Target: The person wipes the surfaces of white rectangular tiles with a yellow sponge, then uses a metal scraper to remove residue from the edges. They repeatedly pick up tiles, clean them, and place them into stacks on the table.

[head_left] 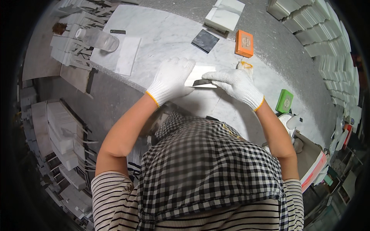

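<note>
A small white tile [199, 71] lies in front of me over a marble-patterned table [162, 29]. My left hand [172, 78], in a white knit glove with a yellow cuff, is closed on the tile's left side. From the right, my right hand [236, 85], gloved the same way, pinches a dark flat blade [201, 82]. The blade rests along the tile's near edge; whether its edge touches the surface I cannot tell. Just beyond the right hand lies a white glove-like cloth piece with orange trim [245, 66], partly hidden.
An orange box [244, 44], a dark square tile [205, 41] and a stack of white tiles [224, 16] sit at the far side. A green box [284, 101] lies right. At left are a clear bottle [99, 39] and a long white tile [128, 56]. Tile stacks [314, 23] stand far right.
</note>
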The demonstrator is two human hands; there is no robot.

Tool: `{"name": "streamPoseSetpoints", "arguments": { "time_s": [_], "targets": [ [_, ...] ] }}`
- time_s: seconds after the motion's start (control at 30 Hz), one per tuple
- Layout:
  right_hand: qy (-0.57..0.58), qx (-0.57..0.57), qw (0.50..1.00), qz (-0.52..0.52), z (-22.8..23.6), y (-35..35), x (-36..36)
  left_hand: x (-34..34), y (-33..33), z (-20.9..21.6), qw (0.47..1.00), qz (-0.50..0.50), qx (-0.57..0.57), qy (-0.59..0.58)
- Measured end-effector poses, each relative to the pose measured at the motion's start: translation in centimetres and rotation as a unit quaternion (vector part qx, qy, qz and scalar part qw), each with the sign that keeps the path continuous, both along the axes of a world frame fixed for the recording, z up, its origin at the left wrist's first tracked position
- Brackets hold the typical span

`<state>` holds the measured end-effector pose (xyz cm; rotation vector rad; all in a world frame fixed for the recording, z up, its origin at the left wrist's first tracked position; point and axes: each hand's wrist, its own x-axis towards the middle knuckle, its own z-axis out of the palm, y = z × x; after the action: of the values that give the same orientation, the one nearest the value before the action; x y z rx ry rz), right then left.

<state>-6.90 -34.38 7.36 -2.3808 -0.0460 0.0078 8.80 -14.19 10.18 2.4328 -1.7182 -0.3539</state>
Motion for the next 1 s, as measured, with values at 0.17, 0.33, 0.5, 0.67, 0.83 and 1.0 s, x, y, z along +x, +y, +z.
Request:
{"name": "streamPoseSetpoints", "arguments": {
  "time_s": [0.17,0.33,0.5,0.67,0.83,1.0],
  "targets": [
    [0.041,-0.050,0.997,0.027,0.6,-0.6,-0.1,0.0,-0.2,0.2,1.000,0.000,0.013,-0.010],
    [0.005,-0.038,0.999,0.034,0.2,-1.0,-0.8,0.0,0.0,-0.4,1.000,-0.002,-0.027,-0.014],
    [-0.047,-0.025,0.998,0.028,-0.2,-1.3,-1.2,0.2,0.0,-0.6,0.999,-0.009,-0.050,-0.013],
    [0.019,-0.042,0.999,0.029,0.2,-1.6,-1.9,0.2,0.0,-1.0,0.999,-0.002,-0.045,-0.006],
    [0.115,0.225,0.958,-0.132,1.5,-2.1,-4.0,0.2,-0.1,-0.3,1.000,0.001,-0.017,-0.005],
    [0.067,0.310,0.892,-0.321,1.1,-2.5,-7.2,0.4,0.1,0.0,1.000,-0.005,0.002,0.012]
  ]
}}
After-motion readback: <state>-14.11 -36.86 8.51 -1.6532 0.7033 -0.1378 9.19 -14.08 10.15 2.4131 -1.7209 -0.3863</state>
